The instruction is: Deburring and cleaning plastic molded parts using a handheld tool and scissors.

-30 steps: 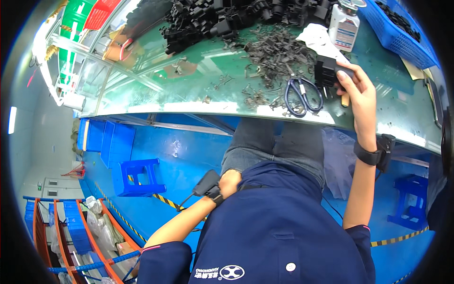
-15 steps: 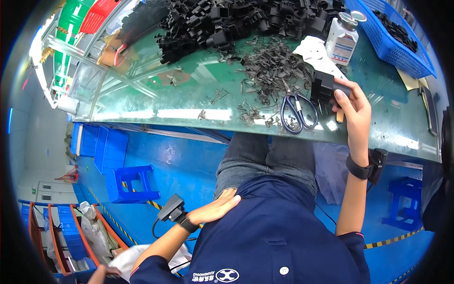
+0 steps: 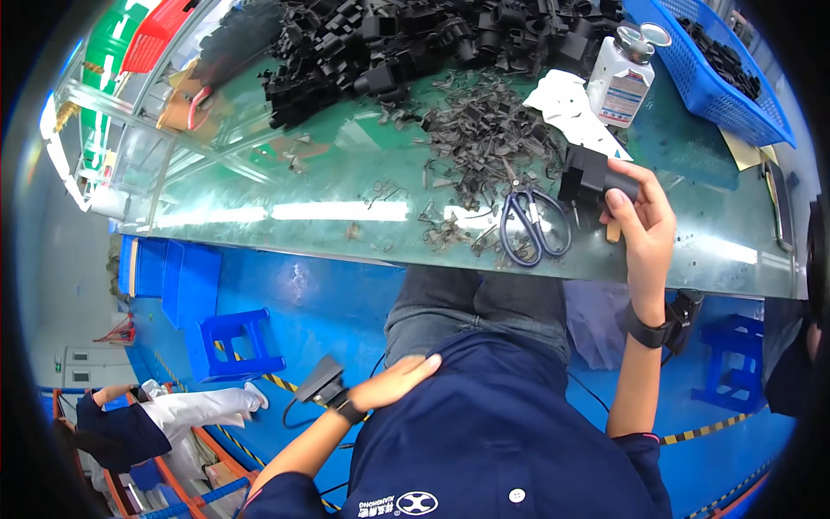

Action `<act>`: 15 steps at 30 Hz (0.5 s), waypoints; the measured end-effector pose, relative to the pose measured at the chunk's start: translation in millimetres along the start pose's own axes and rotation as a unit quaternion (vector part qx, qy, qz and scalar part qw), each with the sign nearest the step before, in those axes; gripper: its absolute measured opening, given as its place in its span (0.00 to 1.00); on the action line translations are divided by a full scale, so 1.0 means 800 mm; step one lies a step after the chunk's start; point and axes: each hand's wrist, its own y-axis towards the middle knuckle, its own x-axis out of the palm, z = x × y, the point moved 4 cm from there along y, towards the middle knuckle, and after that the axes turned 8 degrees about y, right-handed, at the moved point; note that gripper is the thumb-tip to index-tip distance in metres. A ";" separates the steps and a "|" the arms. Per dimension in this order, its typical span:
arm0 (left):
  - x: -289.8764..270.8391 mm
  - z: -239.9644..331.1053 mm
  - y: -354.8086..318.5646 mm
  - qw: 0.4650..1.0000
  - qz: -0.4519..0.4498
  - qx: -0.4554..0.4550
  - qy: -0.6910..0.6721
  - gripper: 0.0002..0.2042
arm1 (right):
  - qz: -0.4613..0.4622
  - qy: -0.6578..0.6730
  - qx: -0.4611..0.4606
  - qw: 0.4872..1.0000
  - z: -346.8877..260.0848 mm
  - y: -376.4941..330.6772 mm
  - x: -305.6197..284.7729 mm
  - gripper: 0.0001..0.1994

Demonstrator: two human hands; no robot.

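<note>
While right hand [image 3: 644, 221] grips part [image 3: 586, 180] (black) — scissors [image 3: 532, 227] beside.

Black part [image 3: 586, 180], blue-handled scissors [image 3: 534, 227]

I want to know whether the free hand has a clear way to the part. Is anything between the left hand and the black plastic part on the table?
Yes. The left hand lies flat on the person's own front, below the table's edge; the scissors lie beside the black plastic part, which the right hand already holds.
</note>
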 end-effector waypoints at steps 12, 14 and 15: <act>-0.020 0.002 0.016 0.985 -0.090 -0.011 -0.149 0.36 | 0.000 -0.178 -0.174 0.969 -0.027 -0.006 0.027 0.19; -0.041 0.008 0.007 0.991 -0.107 -0.075 -0.014 0.35 | -0.008 -0.195 -0.186 0.963 -0.037 -0.002 0.039 0.20; -0.054 0.011 -0.002 0.986 -0.112 -0.108 0.052 0.34 | -0.009 -0.208 -0.201 0.957 -0.042 0.000 0.047 0.21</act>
